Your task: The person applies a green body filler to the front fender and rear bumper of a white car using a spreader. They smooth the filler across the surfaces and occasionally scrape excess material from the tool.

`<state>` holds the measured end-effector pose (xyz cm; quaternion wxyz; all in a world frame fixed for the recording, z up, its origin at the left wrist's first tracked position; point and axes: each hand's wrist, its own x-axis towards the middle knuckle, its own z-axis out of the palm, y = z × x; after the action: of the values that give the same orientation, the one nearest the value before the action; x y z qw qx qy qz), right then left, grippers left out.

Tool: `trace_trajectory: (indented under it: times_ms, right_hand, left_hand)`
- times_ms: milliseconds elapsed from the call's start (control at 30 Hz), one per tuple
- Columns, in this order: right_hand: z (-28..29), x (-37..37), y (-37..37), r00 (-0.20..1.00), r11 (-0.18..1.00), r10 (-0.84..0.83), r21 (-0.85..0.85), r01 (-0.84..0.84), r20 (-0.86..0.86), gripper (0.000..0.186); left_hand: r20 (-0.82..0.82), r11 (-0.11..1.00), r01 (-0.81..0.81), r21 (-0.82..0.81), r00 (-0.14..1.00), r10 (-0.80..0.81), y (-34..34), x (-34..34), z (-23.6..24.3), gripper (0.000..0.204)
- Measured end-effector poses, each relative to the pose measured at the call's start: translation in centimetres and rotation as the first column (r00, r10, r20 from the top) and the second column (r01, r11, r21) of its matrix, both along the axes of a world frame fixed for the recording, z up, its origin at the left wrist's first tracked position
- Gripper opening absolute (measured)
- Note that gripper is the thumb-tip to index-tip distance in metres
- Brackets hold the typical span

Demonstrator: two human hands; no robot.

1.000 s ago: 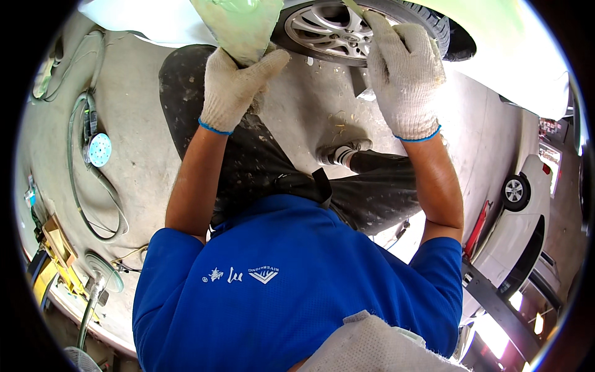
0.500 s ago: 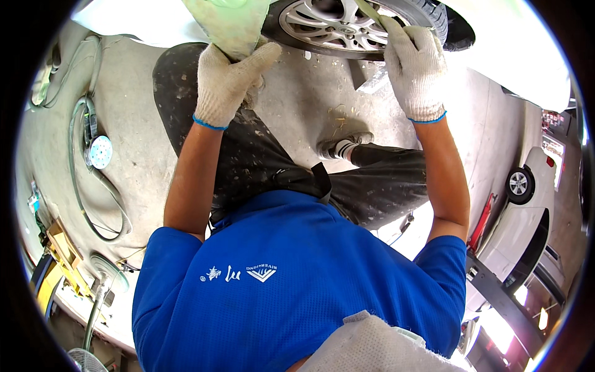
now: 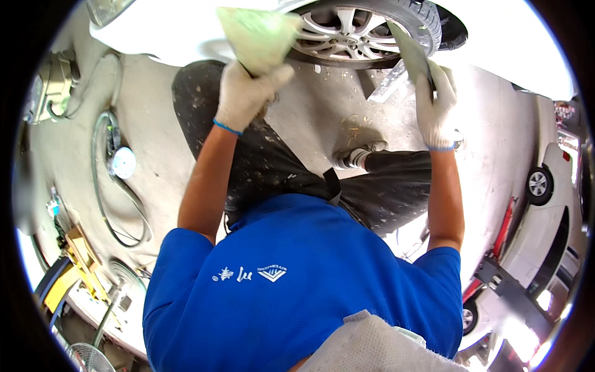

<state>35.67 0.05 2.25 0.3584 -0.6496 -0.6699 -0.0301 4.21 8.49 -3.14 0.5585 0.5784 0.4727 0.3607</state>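
My left hand [image 3: 240, 94], in a white knit glove, is closed round the narrow end of a putty board [image 3: 253, 38]. The board is wedge-shaped, with pale green putty smeared over it, and is tilted up near the white car body [image 3: 167, 31]. In the other glove, my right hand [image 3: 437, 105] grips a thin putty knife [image 3: 409, 53], its greenish blade pointing up and left in front of the car wheel [image 3: 350, 40]. The board looks blurred by motion. The blade and the board are apart.
A sander [image 3: 123, 162] with a round pad and a hose lies on the concrete floor at left. A fan [image 3: 90, 358] stands at lower left, near a yellow frame [image 3: 65, 279]. Another white car [image 3: 548, 214] is at right, beside a red jack-like tool [image 3: 505, 229].
The view has shifted, showing more of the car at upper left. My right hand has moved lower, drawing the knife down and away from the wheel's top; the board has swung and is blurred.
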Motion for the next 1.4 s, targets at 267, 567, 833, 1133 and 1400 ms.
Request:
trace_trajectory:
  times_ms: [267, 567, 833, 1133, 1400]
  right_hand:
    - [5.0, -4.8, -9.2, 0.947, 0.983, 0.177, 0.006, -0.182, -0.266, 0.033]
    - [4.0, -2.6, -12.0, 0.210, 0.996, 0.083, 0.075, -0.048, -0.974, 0.055]
    - [1.8, 0.7, -10.4, 0.101, 0.954, -0.167, -0.186, -0.235, -0.981, 0.040]
    - [-8.6, 12.5, -7.1, 0.486, 0.696, -0.563, -0.701, -0.157, -0.668, 0.042]
    - [-11.3, 8.3, -6.4, -0.606, 0.670, -0.723, -0.550, -0.499, -0.332, 0.038]
  left_hand:
    - [-0.240, 0.879, 0.478, 0.003, 0.853, -0.463, -6.4, 4.5, 3.0, 0.037]
    - [-0.010, 0.740, 0.670, 0.056, 0.742, -0.671, -11.8, 6.5, 5.6, 0.018]
    - [-0.090, 0.597, 0.793, -0.124, 0.590, -0.802, -9.5, 12.8, 7.2, 0.038]
    - [-0.329, 0.686, 0.696, -0.212, 0.611, -0.720, -0.6, 19.4, 2.8, 0.037]
    - [-0.468, 0.796, 0.484, -0.364, 0.644, -0.606, 0.3, 12.0, 18.4, 0.038]
